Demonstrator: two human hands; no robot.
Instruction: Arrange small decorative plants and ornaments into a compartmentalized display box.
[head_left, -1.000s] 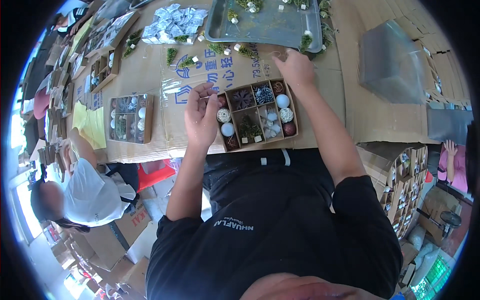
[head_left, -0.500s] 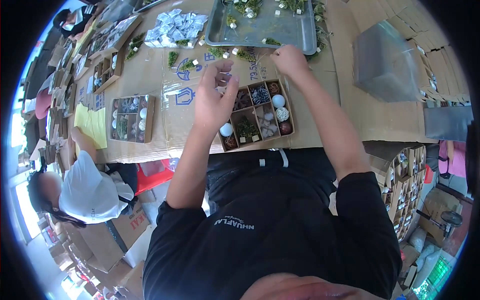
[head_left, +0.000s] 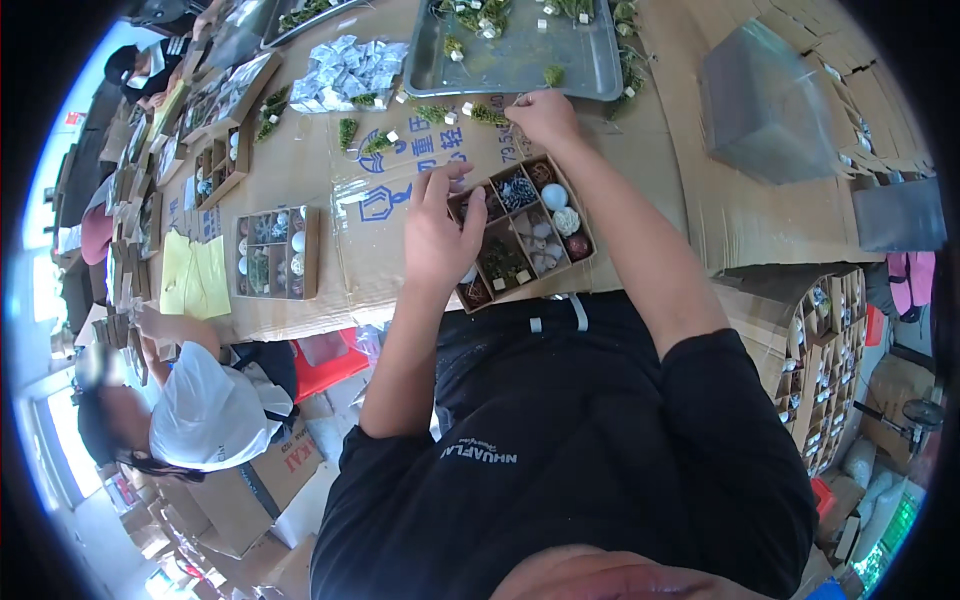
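A cardboard box divided into compartments [head_left: 588, 240] lies tilted in front of me, holding balls, pinecones, star shapes and green moss. Over its left side is my left hand [head_left: 440, 230], thumb apart from the fingers, touching or just above the edge; part of the box is hidden beneath it. My right hand [head_left: 545, 118] is beyond the box, its fingertips pinched at the end of a green moss sprig [head_left: 486, 114] with a small white tag. More tagged moss sprigs [head_left: 380, 143] lie to the left. A small moss piece [head_left: 553, 75] rests in the metal tray [head_left: 510, 88].
White packets [head_left: 350, 72] are heaped at the far left. A filled box [head_left: 312, 255] and yellow paper [head_left: 195, 275] lie left, beside a seated person [head_left: 205, 405]. A clear plastic bin [head_left: 765, 110] stands right, above stacked filled boxes [head_left: 825, 350].
My right hand has moved left and slightly nearer, from the tray's edge to the moss sprig. My left hand has come down and right onto the box, which appears slightly turned.
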